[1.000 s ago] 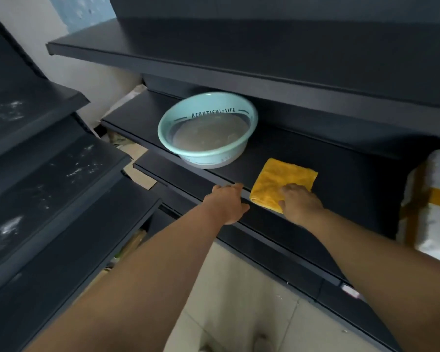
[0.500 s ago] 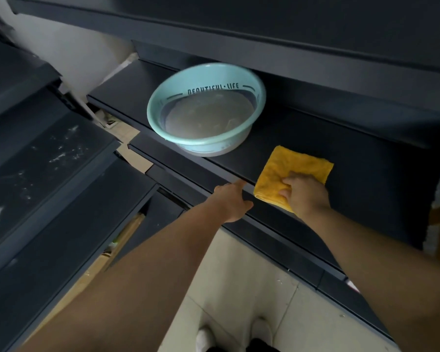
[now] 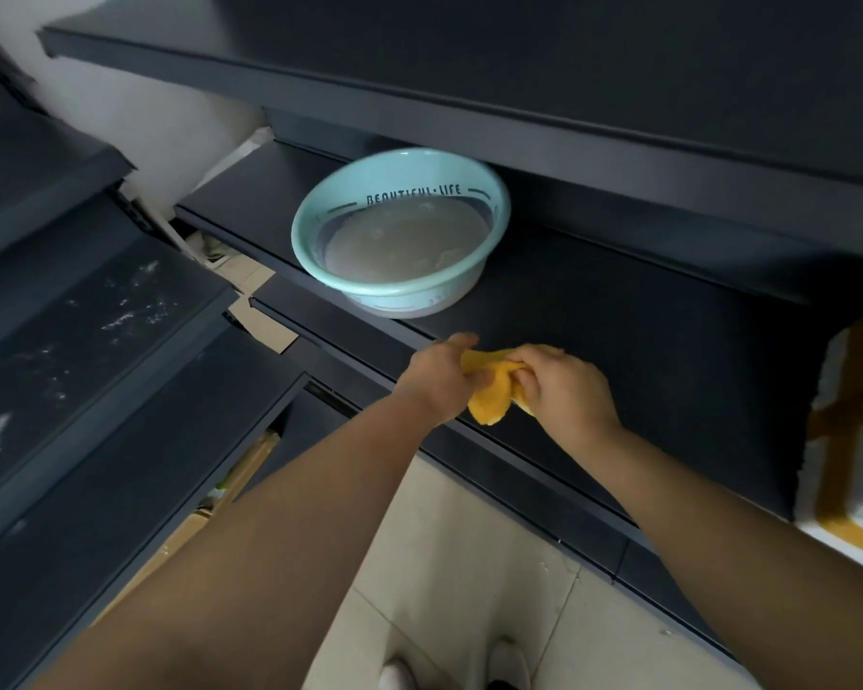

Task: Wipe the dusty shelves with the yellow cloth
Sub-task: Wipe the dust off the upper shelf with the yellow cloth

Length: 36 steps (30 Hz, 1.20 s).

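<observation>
Lifted off the shelf point(image 3: 668, 351) now, the yellow cloth point(image 3: 492, 390) bunches between both hands, left hand point(image 3: 439, 376) and right hand point(image 3: 564, 385) fingers curled round it.

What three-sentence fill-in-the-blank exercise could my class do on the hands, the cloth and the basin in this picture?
1. The left hand and the right hand both grip a bunched cloth whose colour is ____.
2. The words printed inside the light green basin read BEAUTIFUL ____.
3. White dust streaks mark the dark shelves on the person's ____ side.
Missing words: yellow; LIFE; left.
</observation>
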### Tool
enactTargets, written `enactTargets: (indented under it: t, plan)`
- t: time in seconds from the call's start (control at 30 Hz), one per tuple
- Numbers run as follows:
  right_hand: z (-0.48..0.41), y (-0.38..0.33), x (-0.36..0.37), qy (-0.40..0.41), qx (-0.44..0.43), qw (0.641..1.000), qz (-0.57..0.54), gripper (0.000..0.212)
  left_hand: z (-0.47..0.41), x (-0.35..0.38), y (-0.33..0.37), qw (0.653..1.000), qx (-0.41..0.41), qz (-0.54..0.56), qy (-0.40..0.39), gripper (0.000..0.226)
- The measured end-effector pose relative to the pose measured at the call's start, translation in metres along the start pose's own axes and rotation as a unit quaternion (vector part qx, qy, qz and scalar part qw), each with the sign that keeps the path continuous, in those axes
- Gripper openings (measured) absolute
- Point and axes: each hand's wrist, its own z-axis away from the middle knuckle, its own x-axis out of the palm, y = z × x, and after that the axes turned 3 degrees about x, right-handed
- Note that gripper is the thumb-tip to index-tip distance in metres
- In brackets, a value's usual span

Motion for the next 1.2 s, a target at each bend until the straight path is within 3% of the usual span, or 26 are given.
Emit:
enactTargets:
  t: [0.13,0.27,0.47,0.6,0.7,0.83,1.03,1.13,1.2]
  plan:
    - [-0.004,-0.034,-0.012,-0.037,-0.048,0.998,-0.034,0.02,0.026,-0.03,-0.004,0.998,0.005,-0.056,0.018,0.025]
    - [-0.013,-0.079,-0.016,-0.045,-0.114,0.988,-0.089,0.027,0.06,-0.063,-0.027,0.986,-0.021,-0.043,0.162,0.024]
    - [-0.032,-0.181,-0.016,-0.072,-0.238,0.966,-0.065,0.038,0.129,-0.13,-0.078,0.93,-0.098,0.046,0.35,0.025]
    - [-0.04,-0.254,-0.018,-0.069,-0.29,0.953,-0.052,0.047,0.164,-0.175,-0.107,0.896,-0.112,0.091,0.42,0.02]
    - [-0.049,-0.295,-0.02,-0.047,-0.306,0.948,-0.073,0.036,0.188,-0.211,-0.124,0.87,-0.102,0.088,0.474,0.019]
    - [-0.069,-0.349,-0.022,-0.004,-0.323,0.944,-0.071,0.021,0.208,-0.258,-0.152,0.856,-0.113,0.051,0.503,0.018]
    - [-0.106,-0.421,-0.024,-0.067,-0.302,0.951,-0.023,0.034,0.203,-0.334,-0.201,0.888,-0.136,-0.011,0.438,0.019]
    - [-0.129,-0.454,-0.027,-0.015,-0.298,0.952,-0.066,0.036,0.197,-0.37,-0.212,0.865,-0.088,-0.018,0.494,0.021]
    - [-0.142,-0.477,-0.028,0.063,-0.295,0.947,-0.108,0.035,0.193,-0.394,-0.217,0.824,-0.042,-0.024,0.565,0.022]
